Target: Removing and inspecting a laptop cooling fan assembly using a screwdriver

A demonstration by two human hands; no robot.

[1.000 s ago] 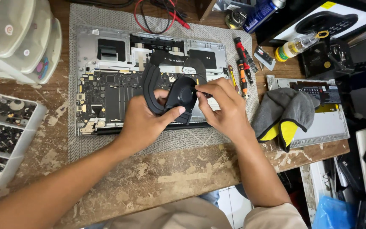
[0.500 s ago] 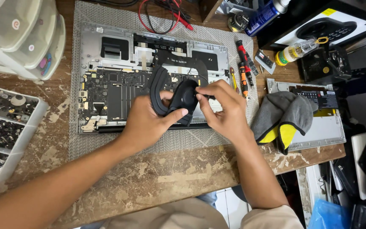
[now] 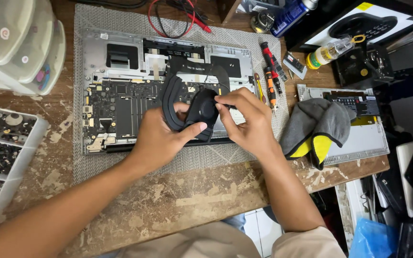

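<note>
— At the centre of the bench, what do we have in our hands?

— A black fan part (image 3: 201,112) — a rounded housing with a curved black shroud arching from its nine o'clock side up and over the top. Our left hand (image 3: 161,138) is wrapped around it from below, thumb pressed across its lower edge. Our right hand (image 3: 247,124) pinches its three o'clock edge with thumb and forefinger closed on it.

— And where is it sitting?

— Held just above the opened laptop chassis (image 3: 120,95), whose dark circuit board shows at nine o'clock of the part.

— The surface?

— A grey mesh mat (image 3: 92,162) lies under the chassis, on a worn, paint-flecked wooden table (image 3: 178,200). At three o'clock, a grey and yellow cloth (image 3: 319,126) lies bunched; red-handled screwdrivers (image 3: 269,71) lie near one o'clock. At nine o'clock stands a clear tray of small parts (image 3: 1,153) — above it, stacked plastic drawers (image 3: 20,43). Red and black leads (image 3: 178,16) curl at twelve.
</note>
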